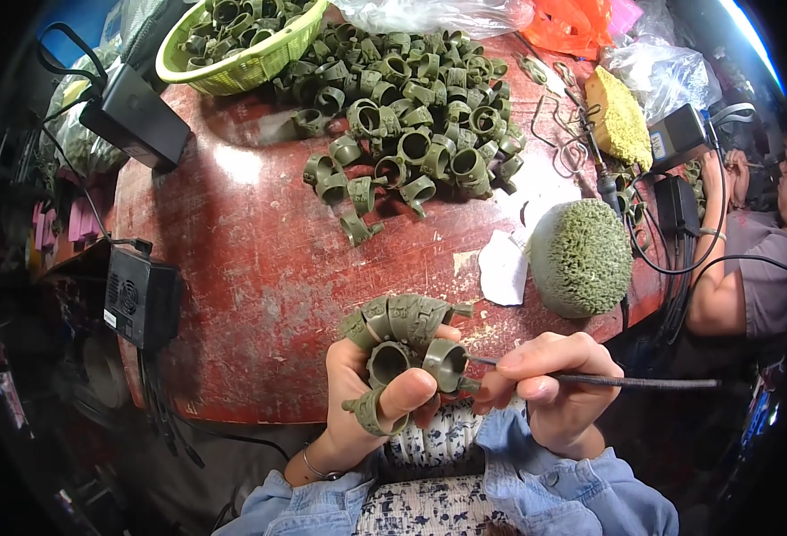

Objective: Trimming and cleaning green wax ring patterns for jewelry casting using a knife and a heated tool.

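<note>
My left hand (405, 395) is closed around several dark green rings with raised patterns. Some sit in a row over its fingers, and one surrounds the thumb. Pinched by the thumb and fingertips, one ring (445, 361) has its opening turned to the right. In my right hand (561, 393) is a thin dark rod-like tool (648, 382), gripped like a pencil. Its slim tip points left and reaches the rim of the pinched ring; whether they touch I cannot tell. Farther back, a large heap of similar green rings (416, 143) covers the red table (259, 313).
A yellow-green basket (241, 71) with more rings stands at the far left. Right of my hands are a round green-topped block (585, 259), white paper (503, 268) and a yellow sponge-like block (621, 116). Black boxes (139, 295) with cables edge the table. Another person (724, 295) sits right.
</note>
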`<action>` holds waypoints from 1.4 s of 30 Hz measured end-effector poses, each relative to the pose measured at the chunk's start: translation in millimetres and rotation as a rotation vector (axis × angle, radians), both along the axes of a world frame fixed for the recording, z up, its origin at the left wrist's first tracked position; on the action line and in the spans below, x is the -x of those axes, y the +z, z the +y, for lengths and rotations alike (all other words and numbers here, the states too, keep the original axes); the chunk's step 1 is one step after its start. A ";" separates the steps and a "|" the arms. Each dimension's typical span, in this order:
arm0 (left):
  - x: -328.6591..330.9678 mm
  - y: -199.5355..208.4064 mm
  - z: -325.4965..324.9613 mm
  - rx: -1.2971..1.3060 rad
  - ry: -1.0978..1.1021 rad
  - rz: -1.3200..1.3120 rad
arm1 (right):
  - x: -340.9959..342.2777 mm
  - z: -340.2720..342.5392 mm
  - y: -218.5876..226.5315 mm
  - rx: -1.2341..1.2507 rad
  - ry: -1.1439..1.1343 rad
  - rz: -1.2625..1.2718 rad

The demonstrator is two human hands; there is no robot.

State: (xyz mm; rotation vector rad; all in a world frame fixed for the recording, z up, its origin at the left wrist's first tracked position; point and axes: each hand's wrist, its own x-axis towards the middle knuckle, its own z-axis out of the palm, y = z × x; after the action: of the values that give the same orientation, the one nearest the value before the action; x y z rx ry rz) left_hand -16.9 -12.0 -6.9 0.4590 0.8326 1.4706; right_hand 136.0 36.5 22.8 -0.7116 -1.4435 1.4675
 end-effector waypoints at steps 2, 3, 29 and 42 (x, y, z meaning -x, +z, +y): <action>0.0 -0.1 0.2 0.005 -0.002 0.014 | -1.1 -0.1 -1.8 0.002 -0.013 0.048; -1.0 0.9 1.0 0.013 0.002 -0.006 | -1.4 -0.2 -1.7 0.002 -0.013 0.048; -8.4 7.5 8.4 -0.032 -0.015 0.181 | 4.0 -1.8 -6.7 -0.379 -0.247 -0.323; 12.2 -6.8 3.3 -0.150 0.110 -0.285 | 40.3 58.4 0.4 -0.715 -0.252 -0.615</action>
State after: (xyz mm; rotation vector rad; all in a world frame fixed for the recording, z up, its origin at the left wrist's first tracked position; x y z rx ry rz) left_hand -29.1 -8.7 -13.7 0.3079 0.5306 1.6613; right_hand 95.7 94.9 23.2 -0.8670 -2.0813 0.4644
